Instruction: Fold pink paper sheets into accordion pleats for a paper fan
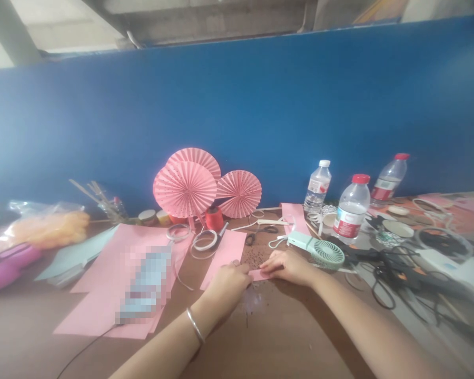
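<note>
A narrow strip of pink paper [256, 275] spans the gap between my two hands, low over the brown table. My left hand [228, 287], with a silver bangle at the wrist, has its fingers closed on the strip's left end. On the other end, my right hand [286, 267] pinches the strip between thumb and fingers. Small dark specks [256, 255] lie scattered on the tabletop around the paper. Behind my left hand is a larger pink paper piece [225, 252]. A mint-green handheld fan [316, 248] lies just beyond my right hand.
Folded pink paper fans [186, 189] stand against the blue wall [237, 105]. Pink sheets [98, 268] with a blurred-out device [146, 287] lie left. Several bottles, including a red-capped bottle [351, 208], stand at right near tangled black cables [387, 268]. Black-handled scissors [267, 229] lie behind my hands.
</note>
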A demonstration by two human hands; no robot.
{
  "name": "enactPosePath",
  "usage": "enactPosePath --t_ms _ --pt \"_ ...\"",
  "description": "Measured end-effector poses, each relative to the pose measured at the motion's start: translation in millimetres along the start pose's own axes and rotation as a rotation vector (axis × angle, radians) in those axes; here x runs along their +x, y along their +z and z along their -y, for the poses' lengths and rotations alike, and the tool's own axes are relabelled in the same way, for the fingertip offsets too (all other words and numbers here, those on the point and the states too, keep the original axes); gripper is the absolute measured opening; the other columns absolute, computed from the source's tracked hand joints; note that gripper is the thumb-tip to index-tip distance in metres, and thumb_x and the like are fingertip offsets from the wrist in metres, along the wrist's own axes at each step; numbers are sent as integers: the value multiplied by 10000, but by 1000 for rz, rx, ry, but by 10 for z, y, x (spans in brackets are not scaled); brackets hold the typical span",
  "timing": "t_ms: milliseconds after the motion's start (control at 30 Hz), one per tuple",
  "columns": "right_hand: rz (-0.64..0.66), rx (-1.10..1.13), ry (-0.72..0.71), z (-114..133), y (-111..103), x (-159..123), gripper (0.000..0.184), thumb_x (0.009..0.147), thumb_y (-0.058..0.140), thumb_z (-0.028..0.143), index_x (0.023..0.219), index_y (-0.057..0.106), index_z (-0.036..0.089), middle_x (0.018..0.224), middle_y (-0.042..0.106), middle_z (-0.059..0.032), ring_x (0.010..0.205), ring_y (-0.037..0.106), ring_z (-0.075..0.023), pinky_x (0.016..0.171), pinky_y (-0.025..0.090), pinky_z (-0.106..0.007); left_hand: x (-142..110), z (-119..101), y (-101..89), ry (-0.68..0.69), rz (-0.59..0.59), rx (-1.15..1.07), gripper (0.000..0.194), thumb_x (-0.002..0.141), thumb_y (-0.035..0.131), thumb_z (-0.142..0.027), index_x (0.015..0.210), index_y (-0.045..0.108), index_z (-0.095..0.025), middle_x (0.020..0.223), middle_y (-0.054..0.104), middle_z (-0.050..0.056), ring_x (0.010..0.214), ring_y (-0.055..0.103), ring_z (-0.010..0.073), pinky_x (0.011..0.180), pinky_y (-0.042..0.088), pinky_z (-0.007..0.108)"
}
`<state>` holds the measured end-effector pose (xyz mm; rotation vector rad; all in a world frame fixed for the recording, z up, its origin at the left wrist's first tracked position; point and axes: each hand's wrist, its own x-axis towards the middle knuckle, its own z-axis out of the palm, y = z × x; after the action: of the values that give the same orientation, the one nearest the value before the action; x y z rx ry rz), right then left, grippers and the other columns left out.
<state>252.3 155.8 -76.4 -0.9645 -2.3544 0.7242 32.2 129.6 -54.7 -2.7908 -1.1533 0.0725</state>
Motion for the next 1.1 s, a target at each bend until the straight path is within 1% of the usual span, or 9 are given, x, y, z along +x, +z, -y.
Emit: enactPosePath --t_ms 200,400,567,667,767,833,933,1033,1100 --pt "5 -52 21 -36 21 9 194 788 553 394 886 698 308 1022 665 29 870 545 -164 783 415 -272 15 -9 10 11 0 30 95 800 514 -171 775 606 -168 753 558 50 743 510 193 597 393 286" --pt "24 -24 65 -74 30 23 213 785 548 413 890 700 306 1018 667 10 833 576 -166 737 420 -260 6 -32 -44 14 14 46 73 785 530 -137 792 598 -160 750 567 40 722 521 194 585 408 287" --pt "9 -69 22 -120 37 34 229 794 521 444 833 710 319 1057 646 15 909 548 -176 807 384 -283 6 -35 -35 38 -8 66 88 780 530 -128 819 603 -158 755 573 45 717 530 203 578 412 295" --pt "-23 -127 37 -178 38 40 196 731 591 468 775 717 325 999 634 4 898 526 -177 807 370 -286 16 -31 -17 52 -23 71 85 780 529 -123 799 605 -154 735 573 45 720 534 205 612 418 310" --pt "-25 -160 59 -214 21 33 204 694 624 482 788 716 326 886 596 -11 830 513 -163 754 374 -272 27 -35 -10 87 -29 70 90 789 517 -123 788 604 -148 737 576 48 748 538 207 682 420 331" --pt "-2 -123 71 -221 -1 18 213 704 620 471 823 712 321 824 583 -9 784 517 -151 719 377 -259 29 -41 -8 75 -15 60 94 787 511 -114 794 600 -145 749 578 52 748 542 205 680 426 326" --pt "31 18 108 -228 -42 -9 226 729 606 436 854 712 281 812 601 -6 730 548 -134 690 392 -243 22 -53 -11 34 8 53 100 771 511 -94 797 593 -144 758 578 54 715 551 205 624 438 312" --pt "17 142 159 -241 -68 -23 232 702 635 408 816 722 226 809 632 -16 720 578 -142 683 413 -235 9 -69 -32 16 18 53 105 767 507 -93 809 584 -151 767 580 52 695 558 203 605 447 310" --pt "5 157 176 -242 -76 -25 222 677 658 397 772 726 208 790 637 -17 710 582 -146 674 419 -233 1 -84 -50 14 8 49 147 775 498 -98 888 567 -163 793 580 50 708 560 199 614 454 306"
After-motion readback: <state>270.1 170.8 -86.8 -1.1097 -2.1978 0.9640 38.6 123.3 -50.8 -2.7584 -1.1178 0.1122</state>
